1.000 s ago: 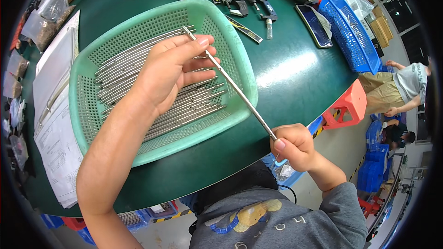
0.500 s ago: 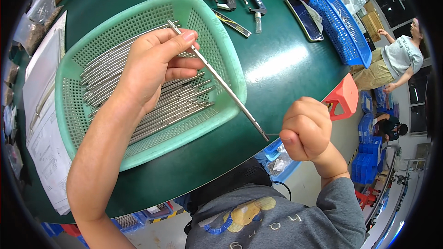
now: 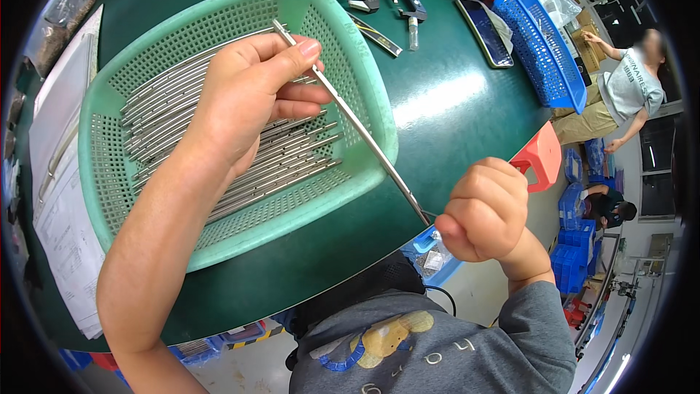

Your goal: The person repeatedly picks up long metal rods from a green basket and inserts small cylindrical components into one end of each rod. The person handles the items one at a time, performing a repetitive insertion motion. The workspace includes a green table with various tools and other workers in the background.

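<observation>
Left of centre, the left hand [image 3: 237,95] pinches a metal rod [image 3: 364,133] slanting down rightward. Right of centre, the right hand [image 3: 487,208] makes a fist around a thin pin [image 3: 429,213] beside the rod's lower end. At left, a green basket [image 3: 292,232] of rods [image 3: 295,169] sits on the desk [image 3: 430,157]; a phone [image 3: 484,33] lies upper right.

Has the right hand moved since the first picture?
Yes: the right hand has shifted rightward in view, nearer the red stool.
</observation>
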Motion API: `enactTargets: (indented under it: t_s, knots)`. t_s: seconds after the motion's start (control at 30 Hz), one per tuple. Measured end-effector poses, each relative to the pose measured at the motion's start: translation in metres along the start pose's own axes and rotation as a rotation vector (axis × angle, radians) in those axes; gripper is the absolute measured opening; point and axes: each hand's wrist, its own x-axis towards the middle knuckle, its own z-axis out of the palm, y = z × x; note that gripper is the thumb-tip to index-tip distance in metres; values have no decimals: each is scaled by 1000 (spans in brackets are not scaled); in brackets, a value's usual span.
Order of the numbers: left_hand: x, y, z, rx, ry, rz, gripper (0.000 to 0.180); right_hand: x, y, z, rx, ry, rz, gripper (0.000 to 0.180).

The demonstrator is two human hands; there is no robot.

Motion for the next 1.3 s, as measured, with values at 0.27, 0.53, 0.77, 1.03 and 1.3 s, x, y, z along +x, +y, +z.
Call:
enactTargets:
  t_s: [0.27,0.53,0.77,1.03,1.3]
  knots:
    - [-4,2,2,-21,21,31,27,-6,1,8,56,15,13,29]
    - [-5,2,5,-68,95,4,24,-10,-4,5,36,114,-13,32]
    - [-6,3,7,-32,70,10,20,-14,3,7,174,82,126,25]
    - [-4,0,0,-39,32,-2,20,6,7,11,163,79,128,21]
    - [-2,0,4,-47,35,-12,20,5,10,11,191,52,122,23]
